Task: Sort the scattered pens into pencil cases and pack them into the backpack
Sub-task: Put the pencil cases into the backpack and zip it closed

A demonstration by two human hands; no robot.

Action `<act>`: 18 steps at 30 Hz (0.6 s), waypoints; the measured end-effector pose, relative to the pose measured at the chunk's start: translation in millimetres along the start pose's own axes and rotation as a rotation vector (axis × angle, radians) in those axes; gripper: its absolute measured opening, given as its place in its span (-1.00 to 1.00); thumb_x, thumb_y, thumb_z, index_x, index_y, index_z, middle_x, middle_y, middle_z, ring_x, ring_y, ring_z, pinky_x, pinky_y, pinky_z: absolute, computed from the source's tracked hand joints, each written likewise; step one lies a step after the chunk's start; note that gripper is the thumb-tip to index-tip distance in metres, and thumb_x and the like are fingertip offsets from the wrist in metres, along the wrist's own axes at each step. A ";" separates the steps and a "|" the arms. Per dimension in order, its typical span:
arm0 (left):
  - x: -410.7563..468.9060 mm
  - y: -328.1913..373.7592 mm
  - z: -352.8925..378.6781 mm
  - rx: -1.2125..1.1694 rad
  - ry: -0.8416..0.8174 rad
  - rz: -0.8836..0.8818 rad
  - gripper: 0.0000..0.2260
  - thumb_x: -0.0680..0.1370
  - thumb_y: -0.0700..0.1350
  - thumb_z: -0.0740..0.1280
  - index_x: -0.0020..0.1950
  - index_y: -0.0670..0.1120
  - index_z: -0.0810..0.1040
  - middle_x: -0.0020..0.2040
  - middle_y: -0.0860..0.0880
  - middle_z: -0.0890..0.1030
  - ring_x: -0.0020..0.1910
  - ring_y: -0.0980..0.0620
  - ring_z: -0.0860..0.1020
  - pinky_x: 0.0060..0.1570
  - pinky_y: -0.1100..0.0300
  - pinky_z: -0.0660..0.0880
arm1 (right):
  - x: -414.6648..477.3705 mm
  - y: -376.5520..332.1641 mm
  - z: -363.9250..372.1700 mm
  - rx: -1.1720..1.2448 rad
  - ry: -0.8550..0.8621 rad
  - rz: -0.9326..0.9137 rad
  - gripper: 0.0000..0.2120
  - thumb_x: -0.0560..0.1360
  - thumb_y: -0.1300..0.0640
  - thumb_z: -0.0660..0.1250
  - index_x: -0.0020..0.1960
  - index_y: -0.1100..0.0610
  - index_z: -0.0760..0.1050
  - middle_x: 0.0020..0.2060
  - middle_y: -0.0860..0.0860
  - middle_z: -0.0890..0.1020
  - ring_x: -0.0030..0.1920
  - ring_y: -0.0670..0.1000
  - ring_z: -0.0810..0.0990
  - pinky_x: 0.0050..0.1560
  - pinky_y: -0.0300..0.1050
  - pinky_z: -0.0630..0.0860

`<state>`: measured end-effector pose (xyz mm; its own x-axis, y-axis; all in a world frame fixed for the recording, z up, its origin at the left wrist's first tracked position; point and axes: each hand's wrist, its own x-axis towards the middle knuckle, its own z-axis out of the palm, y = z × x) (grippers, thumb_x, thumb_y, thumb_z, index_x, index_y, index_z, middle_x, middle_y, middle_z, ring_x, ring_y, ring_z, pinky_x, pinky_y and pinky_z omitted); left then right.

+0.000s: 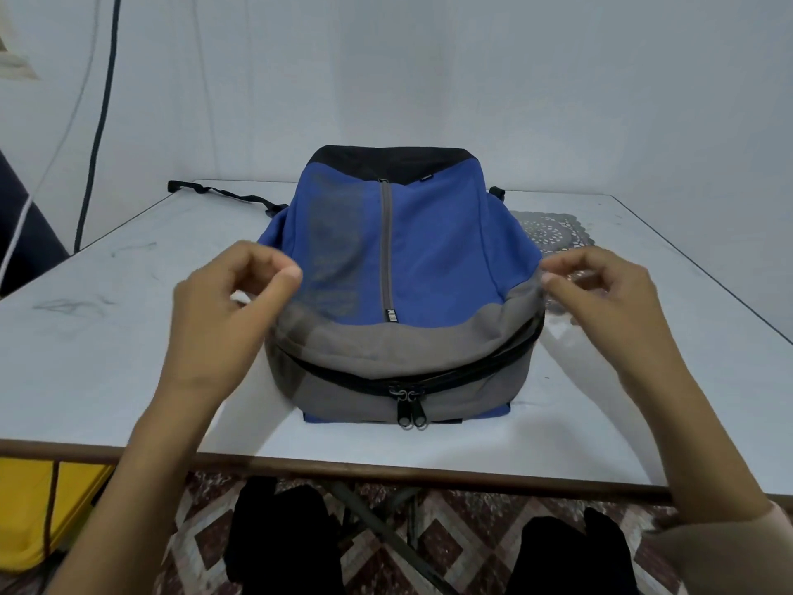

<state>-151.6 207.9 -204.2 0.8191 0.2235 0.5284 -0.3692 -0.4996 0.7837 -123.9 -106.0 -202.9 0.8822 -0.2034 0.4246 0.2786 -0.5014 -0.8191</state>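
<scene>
White bench carries blue-grey backpack, flat, frame centre. Left grip, right grip flank its sides, fingers curled, likely squaring it; pinching fabric or not, can't tell. Zip pulls meet: closed, so packing looks done.

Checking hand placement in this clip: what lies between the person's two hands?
The blue and grey backpack fills the stretch between the left hand and the right hand, lying on the white table; the head view shows it.
</scene>
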 end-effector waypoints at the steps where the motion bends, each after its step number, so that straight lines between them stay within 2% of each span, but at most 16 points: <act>1: 8.9 1.4 4.4 0.077 -0.033 0.011 -0.96 0.49 -0.04 0.39 -0.16 0.04 0.59 -0.23 0.13 0.63 -0.23 0.17 0.55 -0.18 0.14 0.48 | 3.1 -5.8 4.9 -0.044 -0.018 -0.036 -0.90 0.47 0.20 0.38 -0.09 0.04 0.63 -0.14 -0.09 0.65 -0.13 0.00 0.58 -0.12 -0.11 0.51; 3: 22.8 1.4 13.9 0.299 -0.103 0.006 -0.93 0.46 0.04 0.37 -0.16 0.07 0.59 -0.24 0.16 0.62 -0.18 0.15 0.56 -0.15 0.15 0.45 | 8.9 -13.8 14.9 -0.225 -0.119 -0.076 -0.91 0.47 0.08 0.37 -0.17 0.05 0.62 -0.20 -0.10 0.65 -0.16 -0.04 0.59 -0.06 -0.06 0.53; 5: 31.0 -6.5 19.6 0.544 -0.184 -0.060 -0.93 0.46 0.05 0.39 -0.15 0.08 0.56 -0.24 0.16 0.58 -0.13 0.02 0.56 -0.17 0.14 0.38 | 12.5 -15.9 23.9 -0.522 -0.243 -0.041 -0.72 0.48 -0.14 0.32 -0.20 0.07 0.58 -0.25 -0.05 0.64 -0.15 0.03 0.60 -0.09 -0.02 0.51; 7: 31.4 -17.1 20.3 0.659 -0.246 -0.143 -0.87 0.42 0.08 0.43 -0.17 0.08 0.52 -0.25 0.16 0.56 -0.10 -0.04 0.55 -0.19 0.13 0.33 | 13.0 -11.5 28.8 -0.727 -0.292 0.035 -0.54 0.46 -0.28 0.28 -0.16 0.14 0.53 -0.25 0.01 0.62 -0.16 0.08 0.58 -0.16 -0.03 0.48; 10: 23.5 -26.8 17.9 0.672 -0.239 -0.169 -0.75 0.39 0.16 0.46 -0.13 0.04 0.51 -0.23 0.12 0.55 -0.11 -0.01 0.52 -0.19 0.13 0.31 | 11.8 -1.4 31.4 -0.764 -0.296 0.089 -0.45 0.39 -0.34 0.33 -0.18 0.19 0.46 -0.29 0.05 0.57 -0.23 0.09 0.55 -0.26 -0.04 0.44; 14: 24.4 -23.5 16.6 0.739 -0.271 -0.161 -0.67 0.41 0.20 0.45 -0.05 -0.01 0.51 -0.17 0.06 0.54 -0.13 0.01 0.46 -0.14 0.15 0.30 | 13.9 -2.6 32.5 -0.734 -0.355 0.133 -0.46 0.39 -0.28 0.39 -0.38 0.15 0.31 -0.46 0.04 0.44 -0.36 0.09 0.47 -0.38 -0.08 0.29; 16: 28.9 -20.2 16.1 0.756 -0.300 -0.192 -0.70 0.42 0.19 0.45 -0.10 -0.03 0.55 -0.20 0.05 0.53 -0.13 0.01 0.45 -0.13 0.15 0.31 | 14.2 -4.1 32.5 -0.737 -0.367 0.130 -0.51 0.42 -0.22 0.40 -0.32 0.20 0.42 -0.39 0.06 0.53 -0.28 0.11 0.53 -0.32 -0.06 0.37; 18: 31.6 -19.6 15.9 0.751 -0.310 -0.210 -0.73 0.44 0.16 0.45 -0.14 -0.03 0.57 -0.23 0.05 0.52 -0.13 0.01 0.44 -0.13 0.16 0.31 | 13.5 -4.4 32.3 -0.720 -0.366 0.119 -0.59 0.44 -0.16 0.41 -0.15 0.23 0.51 -0.24 0.06 0.60 -0.14 0.12 0.56 -0.20 -0.03 0.43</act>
<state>-111.5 211.5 -208.1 0.9623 0.1885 0.1962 0.1050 -0.9225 0.3715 -100.9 -79.4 -206.0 0.9933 -0.0648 0.0955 -0.0276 -0.9367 -0.3491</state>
